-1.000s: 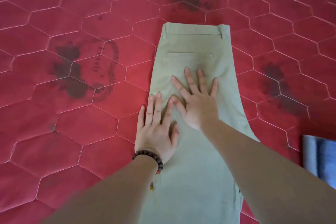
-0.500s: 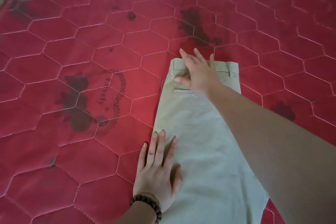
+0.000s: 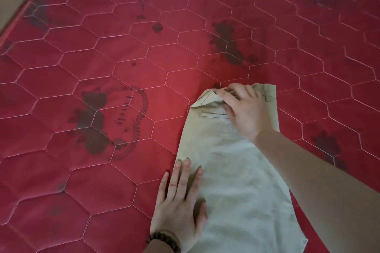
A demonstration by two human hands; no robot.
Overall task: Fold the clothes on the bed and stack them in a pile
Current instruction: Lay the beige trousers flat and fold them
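Observation:
A pair of beige trousers [image 3: 236,174] lies folded lengthwise on the red quilted bed [image 3: 123,68], its waistband at the far end. My right hand [image 3: 244,109] grips the waistband, and the band's left corner is lifted and curled over. My left hand [image 3: 181,203] lies flat, fingers spread, on the trousers' left edge nearer to me, with its outer fingers on the mattress. A dark bead bracelet sits on my left wrist.
The red mattress has hexagon stitching and dark flower prints. Its left edge [image 3: 18,18] runs along the upper left, with pale floor beyond it. No other clothes are in view.
My right hand went from the middle of the trousers to the waistband and has now closed on it, lifting its left corner. My left hand stayed pressed on the fabric. The view tilted up.

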